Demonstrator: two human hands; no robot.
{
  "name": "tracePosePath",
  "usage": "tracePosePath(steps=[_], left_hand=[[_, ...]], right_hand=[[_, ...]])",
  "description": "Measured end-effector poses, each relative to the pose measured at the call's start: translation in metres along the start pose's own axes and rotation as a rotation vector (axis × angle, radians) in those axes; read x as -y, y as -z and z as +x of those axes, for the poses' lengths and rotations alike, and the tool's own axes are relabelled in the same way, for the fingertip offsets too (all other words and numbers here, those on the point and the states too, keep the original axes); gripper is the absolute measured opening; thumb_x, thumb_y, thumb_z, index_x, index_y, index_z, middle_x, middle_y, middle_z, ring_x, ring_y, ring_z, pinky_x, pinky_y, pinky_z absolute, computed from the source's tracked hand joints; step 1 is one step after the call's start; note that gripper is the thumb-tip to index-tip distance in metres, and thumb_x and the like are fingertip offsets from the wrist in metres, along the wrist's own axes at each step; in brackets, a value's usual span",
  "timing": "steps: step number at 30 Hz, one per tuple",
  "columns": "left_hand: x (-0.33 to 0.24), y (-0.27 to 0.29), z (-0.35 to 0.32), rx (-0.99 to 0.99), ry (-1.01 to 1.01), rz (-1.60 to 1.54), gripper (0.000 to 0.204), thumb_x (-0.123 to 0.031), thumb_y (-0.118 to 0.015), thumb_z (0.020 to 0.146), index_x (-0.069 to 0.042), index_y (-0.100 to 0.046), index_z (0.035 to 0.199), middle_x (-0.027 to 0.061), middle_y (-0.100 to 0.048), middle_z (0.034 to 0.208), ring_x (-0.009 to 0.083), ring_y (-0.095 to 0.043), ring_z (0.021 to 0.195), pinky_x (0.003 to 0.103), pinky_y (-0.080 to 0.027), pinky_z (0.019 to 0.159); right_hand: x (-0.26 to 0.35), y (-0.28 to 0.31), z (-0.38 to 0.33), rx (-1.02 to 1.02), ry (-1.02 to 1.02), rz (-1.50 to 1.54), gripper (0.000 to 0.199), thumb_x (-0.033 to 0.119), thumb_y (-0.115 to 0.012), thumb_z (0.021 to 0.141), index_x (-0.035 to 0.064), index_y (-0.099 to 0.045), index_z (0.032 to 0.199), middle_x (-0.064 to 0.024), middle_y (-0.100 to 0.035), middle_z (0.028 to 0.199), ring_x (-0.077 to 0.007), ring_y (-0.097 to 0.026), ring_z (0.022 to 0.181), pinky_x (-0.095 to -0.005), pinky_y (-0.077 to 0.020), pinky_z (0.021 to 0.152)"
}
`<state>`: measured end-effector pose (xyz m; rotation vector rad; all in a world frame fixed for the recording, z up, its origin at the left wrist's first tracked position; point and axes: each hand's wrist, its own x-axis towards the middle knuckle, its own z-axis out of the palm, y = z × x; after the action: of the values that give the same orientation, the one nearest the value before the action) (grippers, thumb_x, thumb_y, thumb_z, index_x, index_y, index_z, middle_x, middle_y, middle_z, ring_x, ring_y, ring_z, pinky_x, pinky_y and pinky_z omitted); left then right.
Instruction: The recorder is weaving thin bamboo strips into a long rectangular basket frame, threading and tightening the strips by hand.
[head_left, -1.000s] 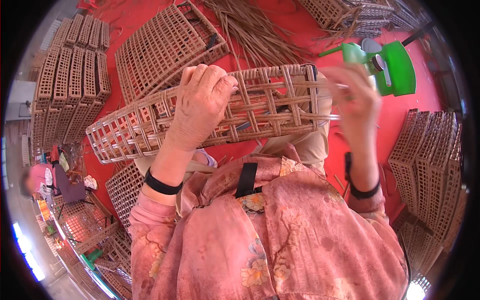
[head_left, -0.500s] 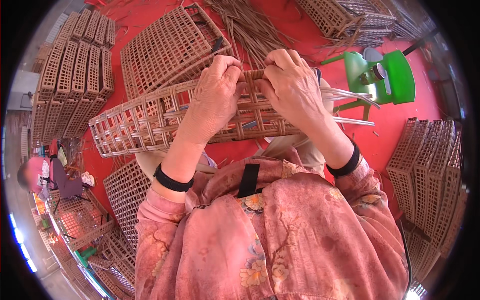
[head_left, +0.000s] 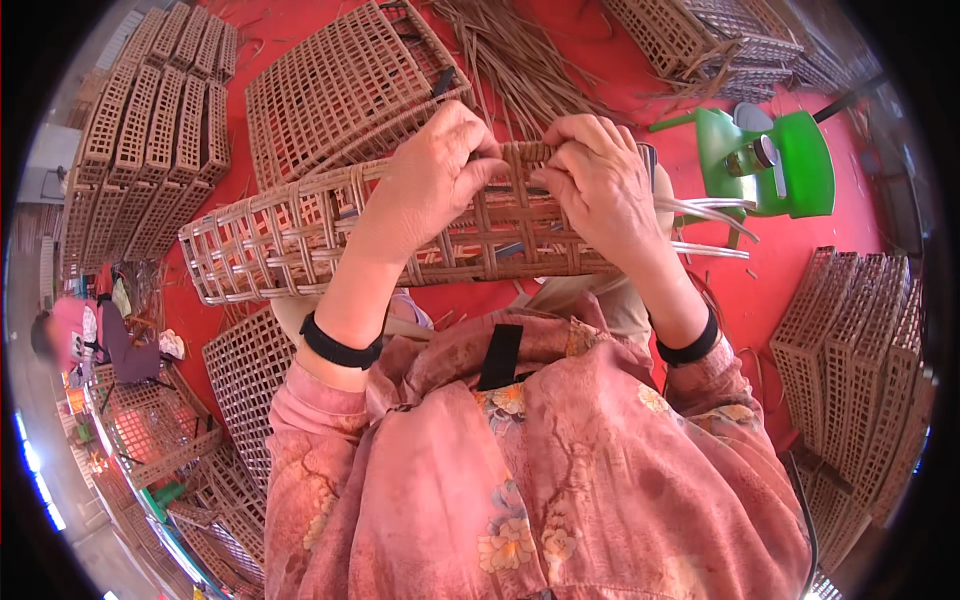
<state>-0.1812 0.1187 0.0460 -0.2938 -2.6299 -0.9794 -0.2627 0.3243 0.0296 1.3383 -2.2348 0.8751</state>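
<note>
A long, narrow woven rattan basket (head_left: 540, 213), brown with open lattice sides, lies across my lap. My left hand (head_left: 435, 175) is at its upper edge, thumb and forefinger pinched together; whatever lies between them is too small to make out. Just to its right, my right hand (head_left: 600, 185) bends its fingers over the same edge, with thumb and forefinger close together. What its fingertips grip is hidden. Pale thin rods (head_left: 715, 207) stick out of the basket's right end.
Beyond the basket lie a large lattice panel (head_left: 345, 85) and loose rattan strips (head_left: 515, 60) on the red floor. Stacked woven pieces stand at left (head_left: 140, 150) and right (head_left: 840, 340). A green chair (head_left: 805, 165) holds a jar (head_left: 750, 157). Another person (head_left: 125, 345) sits far left.
My hands have moved slightly apart along the basket's upper edge. The left fingers have turned more sideways, and the right hand has shifted a little to the right and lower.
</note>
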Motion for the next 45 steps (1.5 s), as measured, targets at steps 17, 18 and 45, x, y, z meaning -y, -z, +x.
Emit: tracePosePath(steps=[17,18,45], left_hand=[[0.011,0.037,-0.004,0.073,0.317,-0.167,0.023,-0.019,-0.068,0.095,-0.003,-0.069,0.112,0.0019,-0.065,0.100,0.0113,-0.060,0.091,0.027,-0.047,0.082],[0.012,0.041,-0.009,0.076,0.279,-0.176,0.023,-0.019,-0.068,0.095,-0.003,-0.069,0.112,0.0019,-0.065,0.100,0.0113,-0.060,0.091,0.027,-0.047,0.082],[0.013,0.030,0.020,0.426,0.251,-0.163,0.030,-0.016,-0.066,0.092,-0.003,-0.067,0.119,0.0036,-0.062,0.106,0.0139,-0.060,0.097,0.029,-0.049,0.088]], right_hand=[[0.007,0.044,-0.040,-0.307,-0.397,0.116,0.009,0.010,-0.075,0.085,0.0028,-0.070,0.088,-0.0096,-0.067,0.090,-0.0287,-0.064,0.085,-0.0374,-0.0503,0.081],[0.004,0.050,-0.051,-0.299,-0.409,0.120,0.009,0.010,-0.075,0.085,0.0028,-0.070,0.088,-0.0096,-0.067,0.090,-0.0287,-0.064,0.085,-0.0374,-0.0503,0.081],[-0.023,0.070,-0.054,0.071,-0.685,0.119,0.032,0.025,-0.079,0.082,0.0016,-0.065,0.098,-0.0117,-0.068,0.075,-0.0301,-0.066,0.072,-0.0405,-0.0498,0.068]])
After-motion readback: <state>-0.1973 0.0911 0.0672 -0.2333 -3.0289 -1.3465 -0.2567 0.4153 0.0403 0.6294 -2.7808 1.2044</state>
